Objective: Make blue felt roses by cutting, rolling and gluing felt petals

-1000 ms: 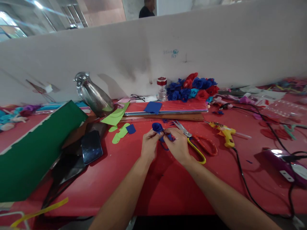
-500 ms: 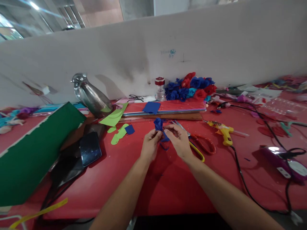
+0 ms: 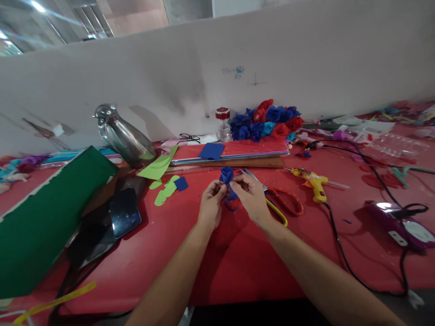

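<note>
A small blue paper flower (image 3: pixel 227 174) is held up between both hands above the red table (image 3: pixel 163 253). My left hand (image 3: pixel 212 202) pinches its base from the left. From the right, the fingertips of my right hand (image 3: pixel 250 194) close on its lower edge. Blue scraps lie beneath the hands. Scissors (image 3: pixel 287 202) with red and yellow handles rest by my right hand, their blades partly hidden behind it. Light green cut-out pieces (image 3: pixel 165 194) and a blue paper square (image 3: pixel 181 183) lie to the left of my hands.
A yellow glue gun (image 3: pixel 317 186) with a black cord lies at right, near a purple device (image 3: pixel 401 226). Finished flowers (image 3: pixel 265 122), a jar (image 3: pixel 223 124) and stacked sheets (image 3: pixel 248 151) stand at the back. Left are a steel jug (image 3: pixel 127 138), phone (image 3: pixel 125 213) and green board (image 3: pixel 54 222).
The flower has turned slightly between the fingers, and its top looks wider now. The whole view has shifted a little; both hands stay at the flower.
</note>
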Demonstrator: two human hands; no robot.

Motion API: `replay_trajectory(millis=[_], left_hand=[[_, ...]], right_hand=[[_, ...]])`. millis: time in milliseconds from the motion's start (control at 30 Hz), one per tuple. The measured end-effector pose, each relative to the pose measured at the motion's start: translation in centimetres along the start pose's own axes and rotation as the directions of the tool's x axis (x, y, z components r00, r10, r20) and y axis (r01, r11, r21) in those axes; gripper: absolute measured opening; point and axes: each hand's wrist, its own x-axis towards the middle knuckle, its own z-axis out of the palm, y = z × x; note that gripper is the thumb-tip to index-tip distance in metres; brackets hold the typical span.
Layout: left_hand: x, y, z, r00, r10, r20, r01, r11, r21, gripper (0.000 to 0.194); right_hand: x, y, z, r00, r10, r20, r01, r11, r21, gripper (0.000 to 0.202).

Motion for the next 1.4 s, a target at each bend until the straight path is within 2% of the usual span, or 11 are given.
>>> replay_trajectory(millis=[200, 433, 600, 800, 1033, 1233, 1400], left_hand=[[-0.1, 0.2, 0.3, 0.999, -0.052, -0.008, 0.051, 0.996, -0.067, 0.028], [-0.3, 0.3, 0.4, 0.996, -0.083, -0.017, 0.082, 0.994, -0.079, 0.029], [-0.2, 0.3, 0.4, 0.997, -0.067, -0.025, 0.065, 0.997, -0.044, 0.026], [-0.3, 0.2, 0.4, 0.999, -0.042, 0.011, 0.042, 0.999, 0.006, 0.023], [-0.3, 0.2, 0.4, 0.999, -0.012, 0.038, 0.011, 1.0, 0.021, 0.021], [-0.3, 0.3, 0.4, 0.999, -0.023, 0.04, 0.023, 1.0, 0.003, 0.026], [-0.4, 0.4, 0.4, 0.995, -0.058, 0.086, 0.056, 0.998, 0.029, 0.024]], right_hand=[[0.0, 0.3, 0.4, 0.996, 0.083, 0.022, -0.085, 0.984, 0.155, 0.012], [0.0, 0.4, 0.6, 0.993, 0.115, 0.035, -0.12, 0.975, 0.19, 0.013], [0.6, 0.0, -0.3, 0.994, 0.106, 0.025, -0.109, 0.976, 0.191, 0.014], [1.1, -0.5, -0.7, 0.984, 0.178, 0.027, -0.179, 0.942, 0.284, 0.018], [1.0, -0.5, -0.5, 0.981, 0.195, -0.007, -0.183, 0.932, 0.313, 0.015], [0.9, -0.9, -0.5, 0.965, 0.26, 0.035, -0.254, 0.895, 0.365, 0.016], [1.1, -1.1, -0.8, 0.957, 0.291, -0.001, -0.27, 0.889, 0.369, 0.02]])
